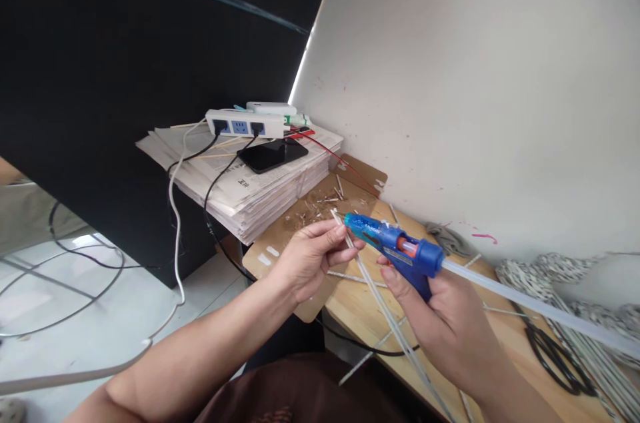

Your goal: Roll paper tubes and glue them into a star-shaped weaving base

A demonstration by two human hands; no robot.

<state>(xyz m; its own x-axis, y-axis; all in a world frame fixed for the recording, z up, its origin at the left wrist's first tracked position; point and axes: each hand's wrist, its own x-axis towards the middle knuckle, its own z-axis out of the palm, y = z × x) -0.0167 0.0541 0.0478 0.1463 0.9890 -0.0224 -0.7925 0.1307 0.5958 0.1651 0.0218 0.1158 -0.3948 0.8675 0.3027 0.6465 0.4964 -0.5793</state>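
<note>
My right hand (pixel 440 306) is wrapped round the handle of a blue hot glue gun (pixel 387 240). A long translucent glue stick (pixel 520 296) sticks out of the gun's back end toward the right edge. Between the thumb and fingers of my left hand (pixel 320 253) are thin whitish sticks (pixel 376 296), which slant down toward my lap. The gun's nozzle is close to the upper end of these sticks; whether they touch I cannot tell. Under both hands lies a brown board (pixel 305 296) with small scraps and broken bits (pixel 320 206) on it.
On a stack of papers (pixel 270 203) at the left stand a white power strip (pixel 245 124) with two plugs and a black phone (pixel 273 154). Cables hang off its front. On the wooden table (pixel 360 323) lie black scissors (pixel 555 353) and bundled patterned rods (pixel 590 343). A wall rises behind.
</note>
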